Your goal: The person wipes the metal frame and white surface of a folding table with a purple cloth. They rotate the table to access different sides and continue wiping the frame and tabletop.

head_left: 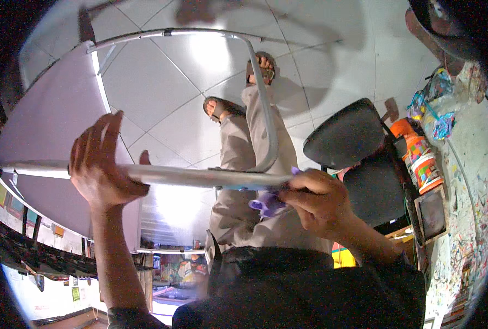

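A metal tube frame [186, 176] crosses in front of me, its bent leg [268, 119] curving up over my trousers. It joins a pale purple panel [50, 119] on the left. My left hand [104, 164] lies around the straight tube, thumb raised and fingers extended; how firmly it grips is unclear. At the tube's right end, my right hand [320, 201] is closed on a crumpled purple cloth [268, 203], which hangs below the tube. The fingertips are partly hidden.
A black chair [347, 135] stands at the right, beside orange patterned containers [423, 164] and a small framed panel [432, 214]. The wall behind bears paint splatters, with plastic bags [441, 111] near it. My sandalled feet [223, 109] rest on the tiled floor [166, 94].
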{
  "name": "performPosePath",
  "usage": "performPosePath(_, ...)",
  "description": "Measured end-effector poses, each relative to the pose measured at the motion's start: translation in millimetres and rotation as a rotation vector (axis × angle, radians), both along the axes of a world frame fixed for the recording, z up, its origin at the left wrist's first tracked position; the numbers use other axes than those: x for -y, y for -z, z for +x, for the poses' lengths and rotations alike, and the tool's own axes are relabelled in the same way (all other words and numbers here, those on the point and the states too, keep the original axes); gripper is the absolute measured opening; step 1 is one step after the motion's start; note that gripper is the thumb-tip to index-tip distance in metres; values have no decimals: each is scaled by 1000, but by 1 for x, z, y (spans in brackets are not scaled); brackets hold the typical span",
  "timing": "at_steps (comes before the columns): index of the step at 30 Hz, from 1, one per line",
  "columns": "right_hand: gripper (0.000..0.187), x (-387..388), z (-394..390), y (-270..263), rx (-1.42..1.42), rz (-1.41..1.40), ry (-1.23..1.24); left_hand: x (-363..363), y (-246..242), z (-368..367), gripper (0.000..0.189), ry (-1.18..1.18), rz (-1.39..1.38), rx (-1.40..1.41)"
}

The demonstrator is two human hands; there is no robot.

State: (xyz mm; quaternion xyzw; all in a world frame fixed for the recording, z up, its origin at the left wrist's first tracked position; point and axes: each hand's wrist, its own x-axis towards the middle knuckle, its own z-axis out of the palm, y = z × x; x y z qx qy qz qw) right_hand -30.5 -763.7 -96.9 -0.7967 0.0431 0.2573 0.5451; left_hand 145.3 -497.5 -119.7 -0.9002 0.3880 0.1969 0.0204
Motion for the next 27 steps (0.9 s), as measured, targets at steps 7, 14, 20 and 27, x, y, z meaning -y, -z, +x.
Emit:
performPosePath(7,13,-41,32,16,2,208,128,-3,-2,-5,59,-46,81,-21)
performPosePath(14,12,-11,8,4,0,2,41,7,-19,-8,69,-195,235,-147)
performPosePath(20,7,3,-2,-8,-28,-106,56,22,-30,-3,81,-208,346,-227)
performPosePath(27,4,-35,53,8,143,-29,-189,26,-45,-3,89,-220,481,-219)
